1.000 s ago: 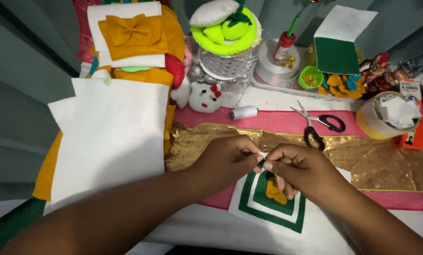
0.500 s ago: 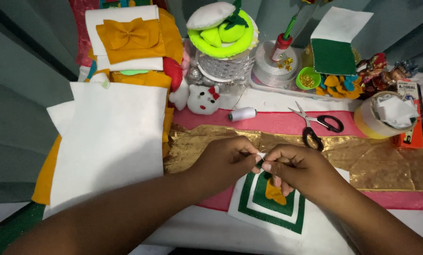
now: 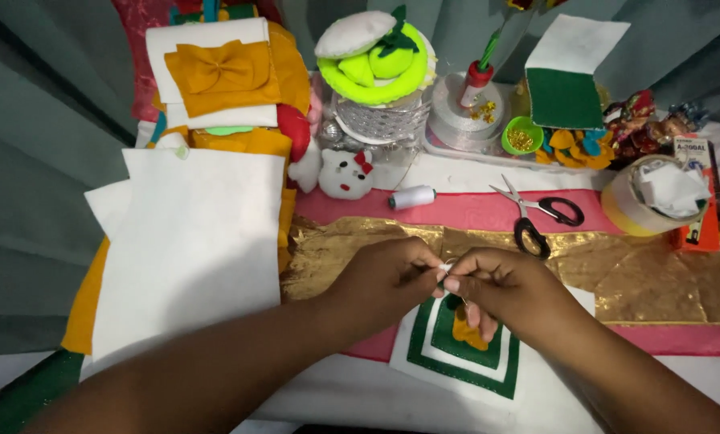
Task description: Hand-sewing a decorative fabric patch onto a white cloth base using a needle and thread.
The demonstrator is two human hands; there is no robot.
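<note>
In the head view, a thin white thread end is pinched between the closed left hand and right hand, above the green-and-white felt square; limp and light, it is judged best gripped near its tip.

**Counter surface and contents**

The counter carries pink and gold cloth. On it lie white felt sheets, a thread spool, black-handled scissors and a green-and-white square piece.
</note>
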